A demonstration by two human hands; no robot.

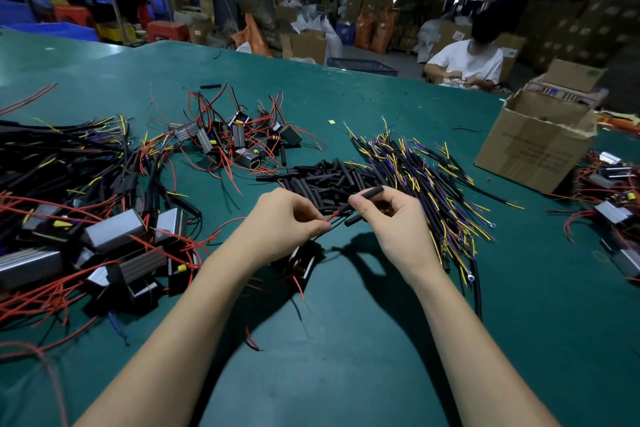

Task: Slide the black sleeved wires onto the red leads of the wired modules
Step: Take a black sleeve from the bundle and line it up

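My left hand (287, 218) pinches a thin red lead (333, 216) that rises from a wired module (300, 265) lying on the table just below my hands. My right hand (391, 218) pinches a black sleeve (369, 195) between thumb and forefinger, its lower end meeting the tip of the red lead. A second short black sleeve (353, 220) sits under my right fingers. Behind my hands lies a heap of loose black sleeves (322, 177).
Silver modules with red leads pile up at the left (114, 236) and at the back (228, 139). A bundle of black wires with yellow and blue tips (426, 177) lies right, with a cardboard box (533, 142) beyond. Another person (467, 62) sits past the green table (346, 340).
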